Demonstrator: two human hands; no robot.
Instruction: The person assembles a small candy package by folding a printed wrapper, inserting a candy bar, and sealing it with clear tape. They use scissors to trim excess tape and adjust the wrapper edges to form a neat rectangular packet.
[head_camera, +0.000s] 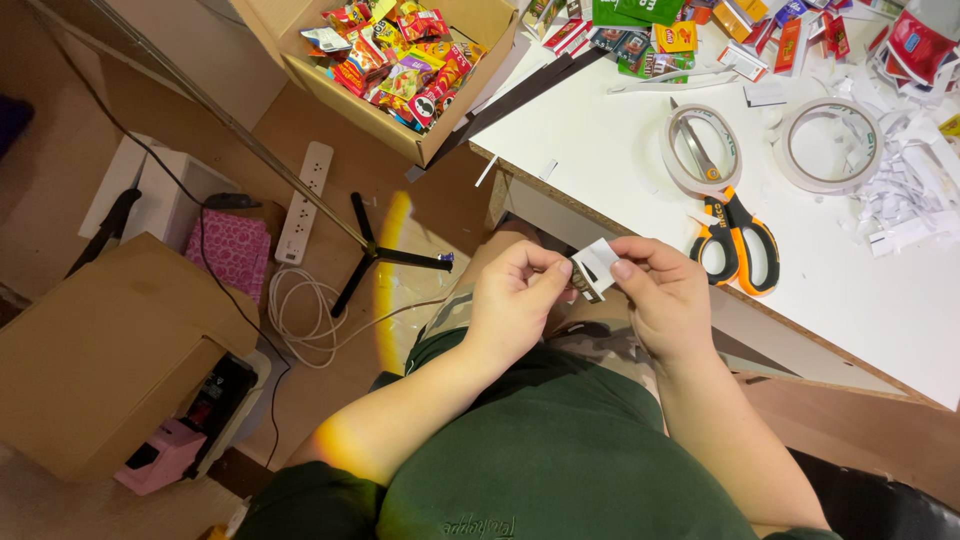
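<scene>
Head view: over your lap, your left hand and right hand pinch a small white folded paper piece between the fingers, just off the near edge of the white counter. It looks part-folded; I judge more shaping remains. Beyond lie orange-handled scissors, two tape rolls and paper scraps, suggesting cutting is done. Far left, a cardboard box of snack packets stands over the floor's power strip.
</scene>
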